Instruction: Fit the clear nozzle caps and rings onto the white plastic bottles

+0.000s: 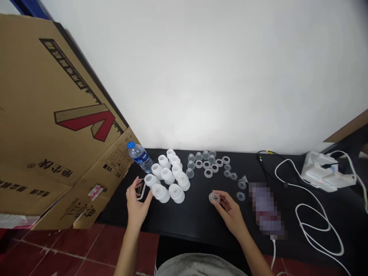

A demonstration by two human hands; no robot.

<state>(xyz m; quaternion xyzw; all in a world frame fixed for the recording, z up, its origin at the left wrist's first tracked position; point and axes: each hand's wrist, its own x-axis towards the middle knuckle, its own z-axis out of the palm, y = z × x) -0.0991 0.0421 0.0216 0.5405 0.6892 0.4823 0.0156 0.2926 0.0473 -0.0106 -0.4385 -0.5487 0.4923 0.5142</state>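
My right hand (228,209) pinches a translucent plastic ring (214,197), with what looks like a clear insert in it, just above the black table. My left hand (138,201) is at the near left, thumb and fingers apart around a flat white-edged object (140,190), beside the white bottles (166,175); whether it touches either I cannot tell. Several white bottles stand grouped there, the nearest ones with stepped tops. Clear dome caps (190,172) and loose translucent rings (208,173) lie at the middle back. Small clear flanged inserts (240,196) lie to the right.
A water bottle (140,156) with a blue cap stands at the back left, against a large cardboard box (57,115). On the right of the black table (189,218) are a blurred phone-like object (266,211), looping white cables (319,205) and a white device (319,172). A white wall rises behind.
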